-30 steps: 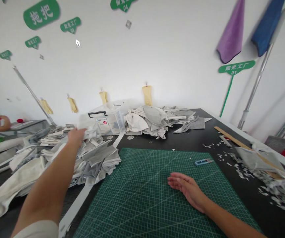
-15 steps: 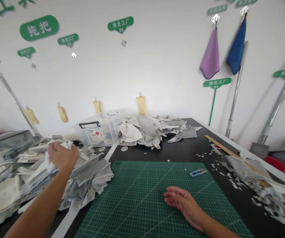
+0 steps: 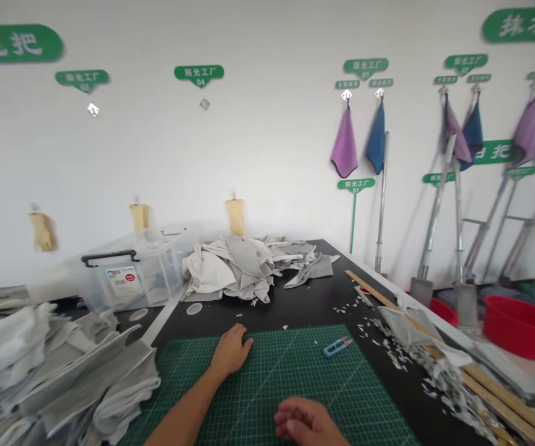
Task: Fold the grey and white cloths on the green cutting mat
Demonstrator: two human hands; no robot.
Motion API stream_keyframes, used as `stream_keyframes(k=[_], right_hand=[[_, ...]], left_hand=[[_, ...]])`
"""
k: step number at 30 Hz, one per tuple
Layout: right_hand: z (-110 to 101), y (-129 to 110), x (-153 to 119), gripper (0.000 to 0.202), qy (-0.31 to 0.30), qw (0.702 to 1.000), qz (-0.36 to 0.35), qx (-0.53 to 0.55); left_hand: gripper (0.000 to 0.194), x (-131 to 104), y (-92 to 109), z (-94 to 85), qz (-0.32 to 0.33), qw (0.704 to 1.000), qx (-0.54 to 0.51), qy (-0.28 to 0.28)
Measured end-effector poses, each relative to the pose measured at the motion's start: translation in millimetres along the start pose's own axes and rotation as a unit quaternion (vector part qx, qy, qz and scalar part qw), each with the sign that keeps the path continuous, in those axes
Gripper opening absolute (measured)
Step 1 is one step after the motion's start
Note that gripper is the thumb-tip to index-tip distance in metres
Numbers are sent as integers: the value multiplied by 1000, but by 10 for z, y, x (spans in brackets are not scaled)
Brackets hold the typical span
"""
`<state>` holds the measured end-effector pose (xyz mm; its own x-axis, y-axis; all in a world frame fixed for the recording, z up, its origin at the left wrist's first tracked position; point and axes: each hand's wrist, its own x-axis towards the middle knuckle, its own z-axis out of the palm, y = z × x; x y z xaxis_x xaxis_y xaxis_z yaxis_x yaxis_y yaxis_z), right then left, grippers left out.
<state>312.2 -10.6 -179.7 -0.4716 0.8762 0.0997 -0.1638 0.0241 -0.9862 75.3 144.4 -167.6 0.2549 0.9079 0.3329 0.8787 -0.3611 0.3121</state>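
My left hand (image 3: 230,352) is over the far part of the green cutting mat (image 3: 267,384), back up, with its fingers stretched forward and the thumb apart; I see nothing in it. Lower down, near the bottom edge of the view, my right hand (image 3: 308,422) hovers over the mat with loosely curled fingers, the thumb apart and nothing visible inside. A pair of blue thread snips (image 3: 338,347) lies on the mat's far right part. To the left of the mat is a large heap of grey and white cloth pieces (image 3: 85,378).
Behind the mat lie a second cloth pile (image 3: 230,263) and a clear plastic box (image 3: 130,272). Cloth scraps (image 3: 448,384) and wooden strips (image 3: 504,396) line the table's right side. A red basin (image 3: 522,325) and mops stand beyond; purple and blue cloths hang on the wall.
My left hand has left the cloth heap and moved right onto the mat. My right hand sits lower in view, its fingers more curled. The view has turned right.
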Motion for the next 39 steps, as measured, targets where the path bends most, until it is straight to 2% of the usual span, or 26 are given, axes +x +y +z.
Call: stream_keyframes(k=[2, 4, 6, 7, 9, 12, 14, 16, 18, 20, 24, 27, 30, 34, 36, 39], right_hand=[[-18, -22, -20, 36, -42, 987, -61, -140], [-17, -89, 17, 34, -76, 953, -111, -272], [-9, -206, 193, 36, -88, 918, -120, -369], [-7, -282, 352, 37, -62, 901, -114, -414], [-21, -457, 813, 36, -11, 870, -92, -484], [-124, -718, 1726, 32, 53, 800, -54, -595], [-250, -835, 2320, 36, 106, 789, -37, -604], [-391, -875, 2805, 41, 145, 786, -18, -600], [-510, -846, 3148, 43, 170, 788, 4, -592], [-582, -787, 3348, 36, 173, 796, 20, -580], [-585, -767, 3383, 29, 173, 829, -12, -531], [-525, -974, 3228, 29, 183, 863, -78, -464], [-457, -1401, 3067, 33, 198, 889, -164, -380], [-365, -2117, 2857, 45, 224, 900, -260, -270], [-313, -2400, 2694, 49, 233, 898, -294, -229], [-220, -2633, 2354, 46, 198, 913, -332, -131]], left_hand=[[41, 75, 16, 125, -7, 1000, -19, -12], [40, 141, 2, 163, -2, 999, -25, -22], [38, 174, -16, 158, 0, 999, -17, -32], [38, 177, -21, 151, 0, 999, -11, -36], [37, 165, -20, 137, 4, 999, 1, -41], [35, 137, -9, 128, 14, 999, 12, -39], [34, 129, -17, 132, 18, 999, 17, -31], [34, 135, -41, 142, 21, 999, 18, -22], [34, 153, -73, 152, 22, 1000, 11, -19], [33, 177, -100, 155, 19, 1000, 2, -18], [33, 208, -106, 130, 8, 1000, -18, -18], [33, 199, -78, 98, 10, 999, -36, -18], [32, 162, -39, 69, 7, 999, -42, -11], [31, 69, 1, 46, 19, 998, -48, 22], [33, 25, 6, 19, 26, 995, -68, 74], [35, -6, 16, -105, -8, 976, -129, 175]])
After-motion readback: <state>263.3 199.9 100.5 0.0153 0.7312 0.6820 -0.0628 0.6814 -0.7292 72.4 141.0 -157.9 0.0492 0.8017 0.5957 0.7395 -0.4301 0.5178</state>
